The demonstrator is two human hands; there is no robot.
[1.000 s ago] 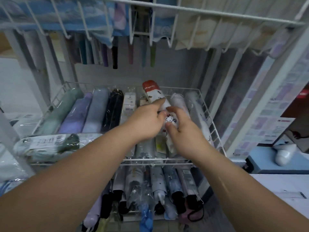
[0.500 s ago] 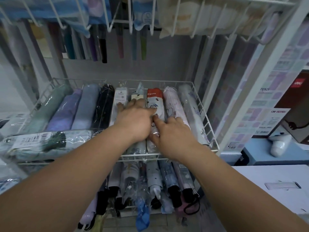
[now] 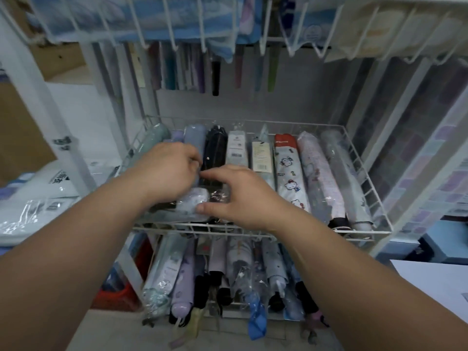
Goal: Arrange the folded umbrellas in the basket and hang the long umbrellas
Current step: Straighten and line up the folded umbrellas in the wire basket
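Head view caught both hands over the left half of the wire basket [image 3: 367, 233], having left the red-capped cartoon-cat umbrella [image 3: 288, 173] they had been handling a second before. That umbrella now lay flat in its slot, parallel with its neighbours, so I judged that piece settled.

The left hand [image 3: 164, 173] sat with fingers curled down over the row; whether it gripped anything beneath I could not tell. The right hand [image 3: 243, 196] was loosely spread, its thumb against the rounded end of a pale plastic-wrapped umbrella [image 3: 193, 201] that lay crosswise on top of the front left corner. That one looked like the next to be turned and filed.

Under and behind it ran the black umbrella [image 3: 215, 148] and the blue-grey umbrella [image 3: 195, 134], packed close, leaving no obvious gap; some would likely need nudging aside.

Further out, a lower basket of folded umbrellas [image 3: 228, 274] sat beneath. Long umbrellas [image 3: 215, 74] hung behind, below the upper wire rack [image 3: 291, 41]. Wrapped white packets [image 3: 38, 198] lay off to the left.
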